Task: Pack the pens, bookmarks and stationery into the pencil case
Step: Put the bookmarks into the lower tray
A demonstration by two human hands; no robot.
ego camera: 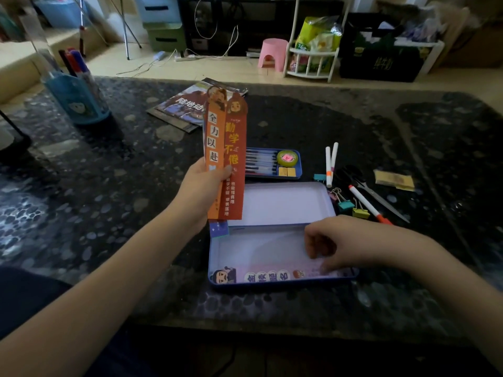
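On the dark surface [353, 303] before you, the case [217, 254] lies open, lid [285, 202] flat behind it. Your left hand [202, 189] holds two bookmarks [227, 148] upright above the case's left end, fingers pinching them. Your right hand [345, 240] reaches into the case, fingers curled onto a pale bookmark [275, 276] lying along the front wall; grip unclear. Behind the lid sits a tray [298, 170] of pens. Right of the lid: markers [330, 164], clips [351, 206], scissors [381, 197].
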